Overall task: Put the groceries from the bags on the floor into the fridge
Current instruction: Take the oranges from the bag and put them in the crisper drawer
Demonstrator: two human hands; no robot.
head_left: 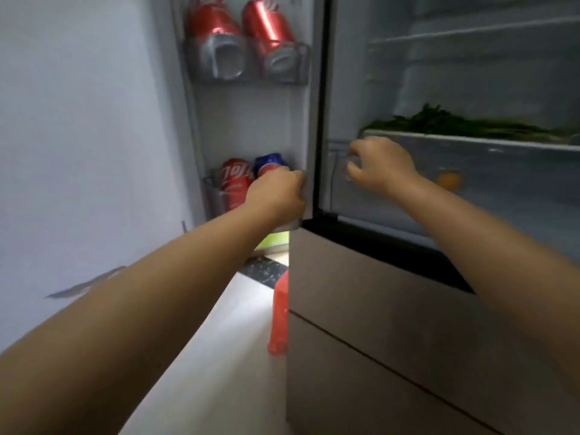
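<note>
The fridge stands open, its door (251, 120) swung to the left. My left hand (276, 196) grips a blue can (268, 163) in the lower door shelf (213, 196), next to a red can (235, 180). Two more red cans (213, 29) lean in the upper door shelf (251, 78). My right hand (379, 166) is inside the fridge, fingers curled at the left front corner of the clear crisper drawer (502, 183). Whether it holds the drawer is unclear. An orange fruit (450, 180) shows through the drawer, and leafy greens (445, 122) lie on the shelf above.
The brown lower freezer doors (376, 324) fill the bottom right. A red bottle (279, 318) stands on the pale floor (219, 356) beside the fridge, under the open door. A white wall (78, 136) runs along the left. Something green (274, 240) lies on the floor behind.
</note>
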